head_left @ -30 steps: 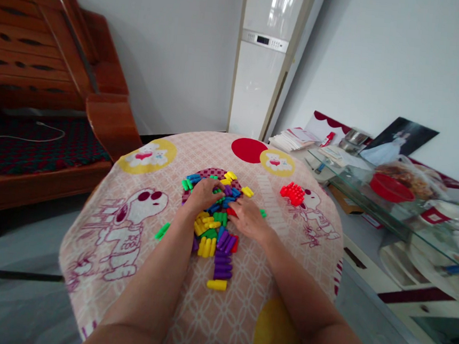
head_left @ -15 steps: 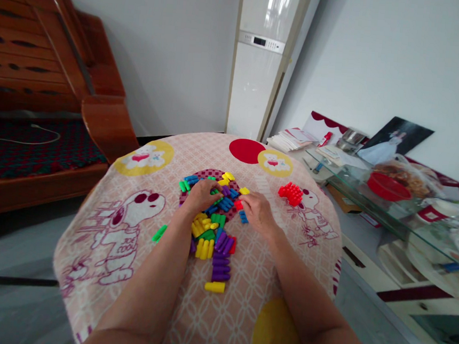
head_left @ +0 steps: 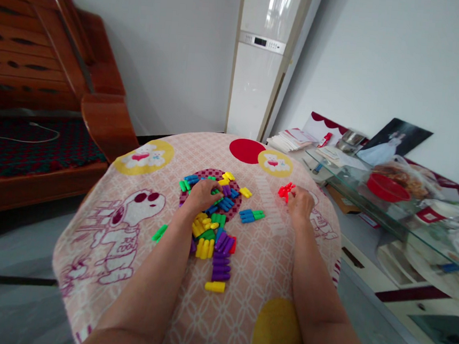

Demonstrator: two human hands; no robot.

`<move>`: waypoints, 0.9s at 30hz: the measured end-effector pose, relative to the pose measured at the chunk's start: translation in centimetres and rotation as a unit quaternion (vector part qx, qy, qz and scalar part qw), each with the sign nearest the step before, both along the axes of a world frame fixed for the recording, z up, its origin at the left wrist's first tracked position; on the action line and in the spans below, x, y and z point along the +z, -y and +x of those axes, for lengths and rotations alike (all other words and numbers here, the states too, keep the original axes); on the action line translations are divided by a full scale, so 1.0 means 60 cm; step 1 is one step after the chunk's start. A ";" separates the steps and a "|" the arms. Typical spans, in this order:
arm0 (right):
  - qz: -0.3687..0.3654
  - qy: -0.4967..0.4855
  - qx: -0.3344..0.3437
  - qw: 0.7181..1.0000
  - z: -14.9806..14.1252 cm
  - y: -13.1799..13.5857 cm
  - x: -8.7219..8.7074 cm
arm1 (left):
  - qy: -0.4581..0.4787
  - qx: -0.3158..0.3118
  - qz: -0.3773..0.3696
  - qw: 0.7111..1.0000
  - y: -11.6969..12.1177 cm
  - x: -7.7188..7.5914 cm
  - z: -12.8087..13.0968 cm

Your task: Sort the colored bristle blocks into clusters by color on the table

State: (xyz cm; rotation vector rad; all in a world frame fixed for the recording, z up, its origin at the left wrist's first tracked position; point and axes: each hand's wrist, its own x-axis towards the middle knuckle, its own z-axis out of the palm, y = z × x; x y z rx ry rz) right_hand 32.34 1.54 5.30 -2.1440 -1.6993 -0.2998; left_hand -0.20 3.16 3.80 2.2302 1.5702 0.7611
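Our left hand [head_left: 202, 192] lies flat and open on the block pile [head_left: 212, 229] mid-worktop. Our right hand [head_left: 301, 201] touches the red blocks [head_left: 285, 191] further right; we cannot tell if it grips them. Blue-green blocks [head_left: 251, 215] sit between.

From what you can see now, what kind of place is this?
Probably a home living room: a wooden sofa, a standing air conditioner in the corner, and a framed portrait photo against the wall.
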 end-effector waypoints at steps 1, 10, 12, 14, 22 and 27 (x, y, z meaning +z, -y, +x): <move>-0.003 0.005 -0.003 1.000 0.000 0.000 -0.001 | 0.004 0.001 -0.002 1.000 0.000 -0.001 0.000; 0.019 -0.083 0.088 0.993 -0.041 0.020 0.020 | 0.017 -0.007 -0.005 1.000 0.003 0.000 -0.002; -0.089 -0.152 0.224 0.959 -0.068 0.035 0.022 | 0.018 -0.009 -0.007 1.000 0.003 0.000 -0.002; -0.234 -0.202 0.355 0.882 -0.104 0.053 0.022 | 0.022 -0.013 -0.008 1.000 0.003 0.001 -0.002; -0.321 -0.053 0.488 0.810 -0.214 0.106 0.026 | 0.052 0.124 -0.013 0.991 0.008 0.028 -0.033; -0.311 -0.128 0.435 0.835 -0.198 0.095 0.015 | 0.107 0.226 0.018 0.968 0.013 0.046 -0.097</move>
